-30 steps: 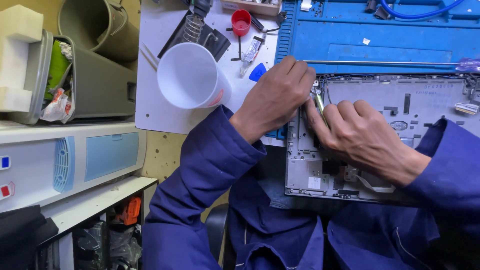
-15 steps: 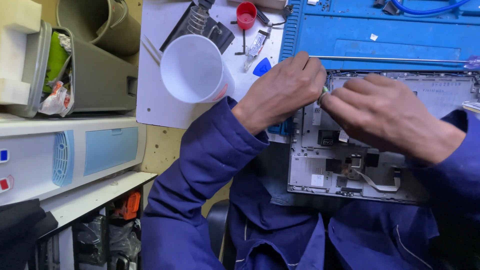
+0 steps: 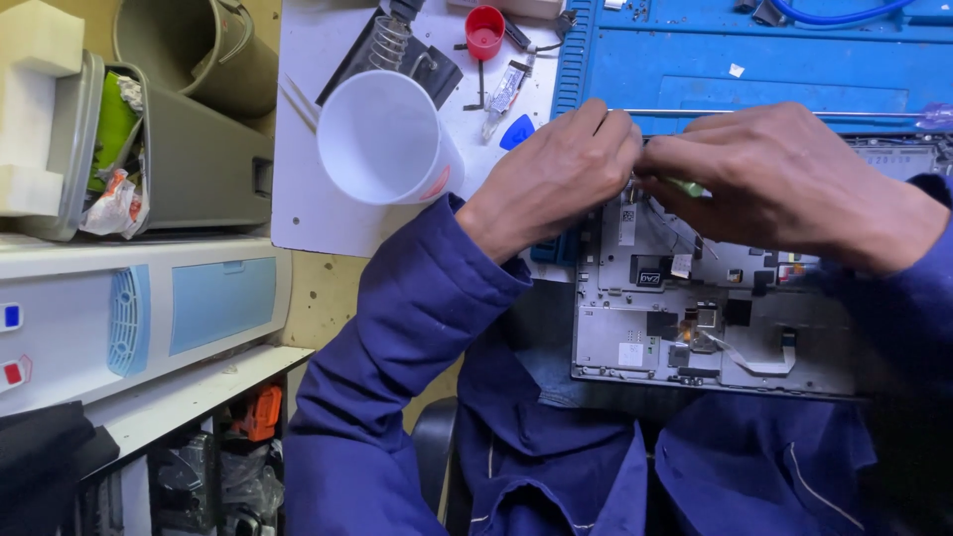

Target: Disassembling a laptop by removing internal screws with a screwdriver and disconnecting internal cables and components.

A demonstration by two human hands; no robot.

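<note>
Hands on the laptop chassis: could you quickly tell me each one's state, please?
Left hand: fingers pinched together; contents hidden.
Right hand: closed on a green-handled tool.

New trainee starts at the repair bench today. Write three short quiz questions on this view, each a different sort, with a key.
1. True or false: the white cup lies tipped on the white board.
2. The green-handled tool is in which hand? A) left hand B) right hand
3. What colour is the mat behind the grey open laptop chassis?

Key: 1 true. 2 B; the left hand's fingers meet it at the tip. 3 blue.
</note>
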